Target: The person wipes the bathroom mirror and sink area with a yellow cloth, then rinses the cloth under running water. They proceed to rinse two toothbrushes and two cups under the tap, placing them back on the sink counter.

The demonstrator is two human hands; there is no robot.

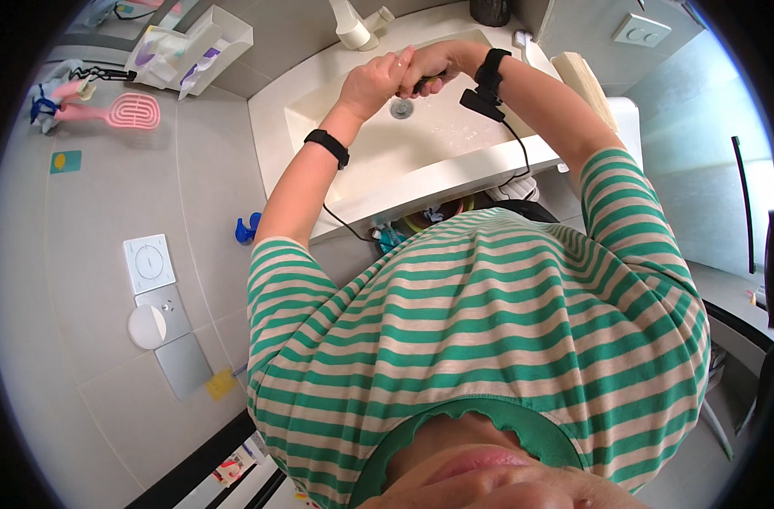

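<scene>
Over a cream sink (277,127), my two hands meet just in front of the faucet (353,27). The fingers of my left hand (377,83) are bent and press against the fingers of my right hand (438,64). Curled inward, my right hand grips a small dark object (424,83), mostly hidden by fingers, so its kind is unclear. A round metal drain (401,109) lies just below them, and water drops dot the basin to its right. Each wrist wears a black band; a cable runs down from a black block (482,106) at the right one.
A white wall organizer (226,42) and a hanging pink hairbrush (134,111) are at left. A dark cup (490,10) stands behind the sink. Something cream and ridged (584,85) sits beside my right forearm. A blue hook (248,228) juts out near my left elbow.
</scene>
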